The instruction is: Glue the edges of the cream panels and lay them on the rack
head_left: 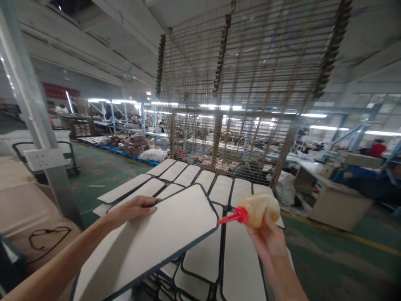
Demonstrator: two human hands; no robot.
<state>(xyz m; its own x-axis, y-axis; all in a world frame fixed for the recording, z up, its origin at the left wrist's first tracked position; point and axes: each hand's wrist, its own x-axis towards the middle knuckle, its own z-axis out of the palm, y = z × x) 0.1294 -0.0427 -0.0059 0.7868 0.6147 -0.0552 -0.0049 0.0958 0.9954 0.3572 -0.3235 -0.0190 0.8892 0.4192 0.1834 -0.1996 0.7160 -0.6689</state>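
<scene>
My left hand [136,211] grips the upper left edge of a large white panel [156,238] with a dark border, fingers on its face. The panel is held tilted over rows of smaller white panels [221,188] with dark edges, laid side by side on a rack. My right hand [271,236] is wrapped round a yellowish squeeze bottle [258,209] with a red nozzle. The nozzle points left, its tip at or very near the panel's right corner; whether they touch I cannot tell.
A tall wire mesh rack [244,83] rises behind the panels. A metal post [44,121] and a beige-covered surface with glasses [48,238] stand at the left. On the right is a workbench [341,200]; a person in red [377,148] is far back.
</scene>
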